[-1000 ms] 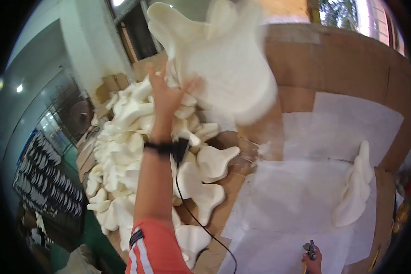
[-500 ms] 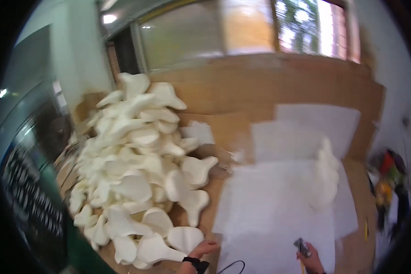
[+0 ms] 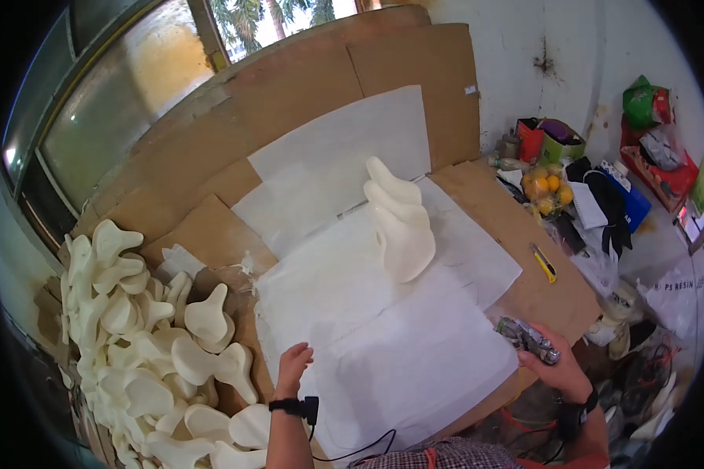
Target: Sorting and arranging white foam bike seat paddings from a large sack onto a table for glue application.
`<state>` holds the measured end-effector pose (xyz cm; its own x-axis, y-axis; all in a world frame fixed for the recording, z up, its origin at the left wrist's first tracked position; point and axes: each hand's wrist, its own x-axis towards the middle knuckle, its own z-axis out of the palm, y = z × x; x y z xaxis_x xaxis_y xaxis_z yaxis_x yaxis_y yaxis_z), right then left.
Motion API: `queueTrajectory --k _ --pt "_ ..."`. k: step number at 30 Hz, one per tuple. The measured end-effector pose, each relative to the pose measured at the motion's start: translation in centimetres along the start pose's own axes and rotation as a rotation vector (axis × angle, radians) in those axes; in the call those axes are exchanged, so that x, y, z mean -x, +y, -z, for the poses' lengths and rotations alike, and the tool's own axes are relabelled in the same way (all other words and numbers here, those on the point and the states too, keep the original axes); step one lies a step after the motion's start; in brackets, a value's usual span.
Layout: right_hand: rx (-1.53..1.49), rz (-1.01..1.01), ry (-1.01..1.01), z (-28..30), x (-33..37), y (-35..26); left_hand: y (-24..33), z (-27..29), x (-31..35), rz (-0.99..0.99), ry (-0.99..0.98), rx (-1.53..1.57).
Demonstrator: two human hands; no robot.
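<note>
My right hand (image 3: 558,366) is wrapped round a silver, crinkled-looking hand tool (image 3: 526,339) near the right edge of the white sheets. The tool's exact kind is hard to make out. My left hand (image 3: 292,364) holds nothing; its fingers are loosely apart over the left edge of the white paper (image 3: 403,375). Beyond both hands, a short row of cream saddle-shaped foam pieces (image 3: 405,238) rests on the paper, nested together. To my left rises a large heap of similar cream saddle-shaped pieces (image 3: 145,391), the closest of them beside my left forearm.
Cardboard (image 3: 407,59) lines the back and lies under the paper. A yellow utility knife (image 3: 543,263) lies on the right cardboard. Farther right are a bag of oranges (image 3: 547,187), a notebook (image 3: 588,205) and a red box (image 3: 661,168). A black cable (image 3: 368,447) runs from my left wrist.
The view has swung to the right, so the heap and paper sit farther left. My right hand keeps hold of the silver tool. Both hands appear higher in view.
</note>
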<state>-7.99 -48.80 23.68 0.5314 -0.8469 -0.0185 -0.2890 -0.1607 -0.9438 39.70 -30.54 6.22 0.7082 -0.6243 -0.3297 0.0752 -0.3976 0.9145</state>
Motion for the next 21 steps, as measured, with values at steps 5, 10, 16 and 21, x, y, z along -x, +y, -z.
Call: queueTrajectory --k 5,10,16,21 --pt "-0.316 0.040 -0.055 4.5 -3.1 -2.9 3.0 -13.1 -9.0 0.061 -0.136 0.042" --pt "-0.309 -0.037 -0.102 8.1 -7.0 0.0 5.2 -23.6 -17.0 -0.071 0.088 0.026" --pt "-0.334 -0.160 -0.114 10.3 -10.5 3.2 6.6 -26.0 -17.2 -0.380 0.128 0.074" --pt "-0.332 -0.141 -0.164 10.2 -15.1 1.4 5.9 -15.7 -12.9 -0.263 0.184 0.313"
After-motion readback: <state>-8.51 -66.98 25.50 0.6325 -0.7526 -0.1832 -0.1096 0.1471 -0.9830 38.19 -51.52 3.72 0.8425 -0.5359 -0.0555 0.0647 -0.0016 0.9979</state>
